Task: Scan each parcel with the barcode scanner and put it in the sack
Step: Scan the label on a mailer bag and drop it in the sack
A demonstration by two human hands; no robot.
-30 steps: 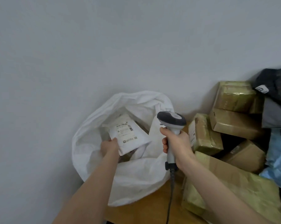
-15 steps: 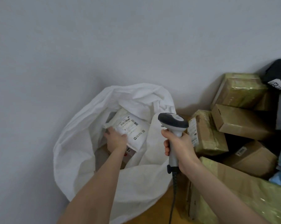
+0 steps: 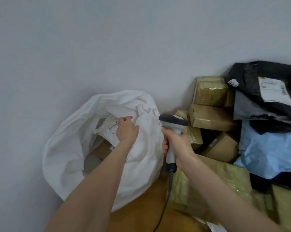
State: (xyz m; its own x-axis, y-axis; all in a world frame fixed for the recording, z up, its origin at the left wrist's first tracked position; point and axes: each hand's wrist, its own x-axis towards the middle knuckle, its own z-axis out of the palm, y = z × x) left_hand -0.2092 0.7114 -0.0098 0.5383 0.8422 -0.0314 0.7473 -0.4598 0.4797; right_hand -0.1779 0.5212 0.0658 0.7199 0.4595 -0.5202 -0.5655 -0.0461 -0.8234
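Observation:
The white sack [image 3: 64, 153] stands open against the wall on the left. Inside it lies a white parcel [image 3: 108, 129] with a printed label, on top of a brown box [image 3: 103, 149]. My left hand [image 3: 127, 129] reaches into the sack, and its curled fingers hold the white parcel at its right edge. My right hand [image 3: 178, 143] grips the handle of the grey barcode scanner [image 3: 173, 121], upright just right of the sack, its head pointing left. The scanner's cable [image 3: 164, 203] hangs down toward me.
A pile of parcels fills the right side: brown taped boxes [image 3: 210, 116], a black bag with a label [image 3: 265, 84], a light blue bag [image 3: 268, 153] and a large flat taped parcel [image 3: 225, 185] under my right arm. A wooden surface [image 3: 141, 213] shows below the sack. A grey wall is behind.
My left hand has carried the white parcel deeper into the sack and laid it flatter. The view has shifted right, showing more of the pile. The scanner has stayed about where it was.

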